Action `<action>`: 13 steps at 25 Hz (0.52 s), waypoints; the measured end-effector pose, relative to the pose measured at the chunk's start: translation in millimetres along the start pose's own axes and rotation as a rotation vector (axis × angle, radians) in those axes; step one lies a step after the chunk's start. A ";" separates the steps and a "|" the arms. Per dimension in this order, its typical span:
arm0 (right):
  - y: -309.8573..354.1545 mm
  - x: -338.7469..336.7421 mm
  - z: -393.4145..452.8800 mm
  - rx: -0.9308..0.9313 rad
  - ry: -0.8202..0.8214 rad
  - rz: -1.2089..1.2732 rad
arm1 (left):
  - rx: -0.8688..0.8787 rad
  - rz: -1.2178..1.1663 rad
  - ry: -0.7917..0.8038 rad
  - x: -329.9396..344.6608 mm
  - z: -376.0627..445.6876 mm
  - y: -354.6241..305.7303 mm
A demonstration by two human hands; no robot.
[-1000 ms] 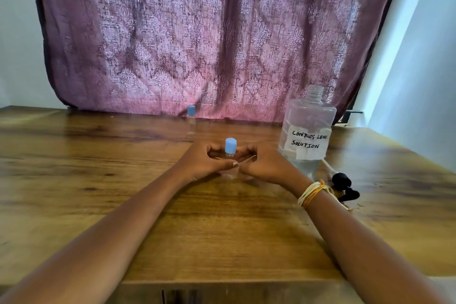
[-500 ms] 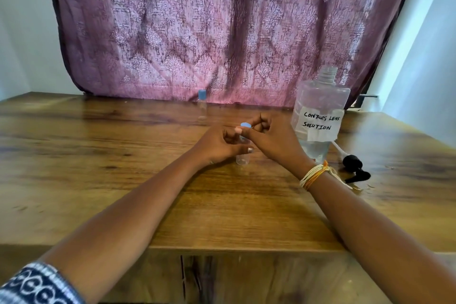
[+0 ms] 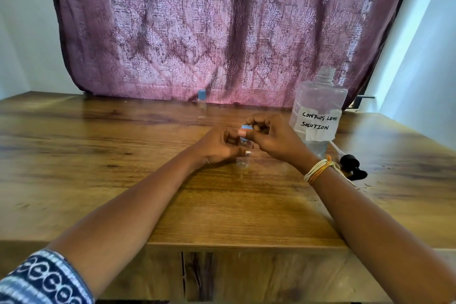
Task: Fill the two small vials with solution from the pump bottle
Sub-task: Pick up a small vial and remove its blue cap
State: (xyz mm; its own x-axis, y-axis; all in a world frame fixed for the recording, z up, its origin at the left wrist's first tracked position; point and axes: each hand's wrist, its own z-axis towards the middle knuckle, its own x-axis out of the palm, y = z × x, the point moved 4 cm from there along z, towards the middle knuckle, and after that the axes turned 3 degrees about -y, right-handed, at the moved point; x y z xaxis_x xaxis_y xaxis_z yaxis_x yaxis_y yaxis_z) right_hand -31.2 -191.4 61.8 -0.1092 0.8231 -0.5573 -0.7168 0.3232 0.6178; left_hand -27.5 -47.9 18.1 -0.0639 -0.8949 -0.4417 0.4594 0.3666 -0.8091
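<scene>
A small clear vial (image 3: 243, 159) stands on the wooden table (image 3: 123, 155) at the centre. My left hand (image 3: 217, 145) grips its body. My right hand (image 3: 274, 138) pinches its blue cap (image 3: 246, 128) at the top. A second small vial (image 3: 201, 103) with a blue cap stands farther back near the curtain, untouched. The large clear bottle (image 3: 318, 108), labelled "contact lens solution", stands to the right with its neck open. Its black pump head (image 3: 351, 164) with its white tube lies on the table beside it.
A patterned purple curtain (image 3: 222, 32) hangs behind the table. The table's front edge (image 3: 246, 245) runs near my forearms. A light wall (image 3: 424, 57) rises on the right.
My right hand has come from beside the vial up onto its blue cap. My head has shifted, so the view sits lower and a patterned sleeve shows at lower left.
</scene>
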 end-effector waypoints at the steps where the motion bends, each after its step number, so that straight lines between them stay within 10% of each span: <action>1: 2.1 -0.4 -1.4 -0.003 0.033 0.053 | -0.002 -0.026 0.031 -0.7 -0.2 2.4; 13: -9.9 4.0 -1.9 0.156 0.134 0.421 | -0.085 -0.084 0.068 -3.2 -5.2 4.3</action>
State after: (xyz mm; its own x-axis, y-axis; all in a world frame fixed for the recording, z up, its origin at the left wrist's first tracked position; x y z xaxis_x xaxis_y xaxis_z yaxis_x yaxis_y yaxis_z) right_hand -25.8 -192.2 52.4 -0.4632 0.8336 -0.3008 -0.4800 0.0494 0.8759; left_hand -30.0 -42.2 14.0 -0.1603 -0.9050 -0.3940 0.3738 0.3138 -0.8728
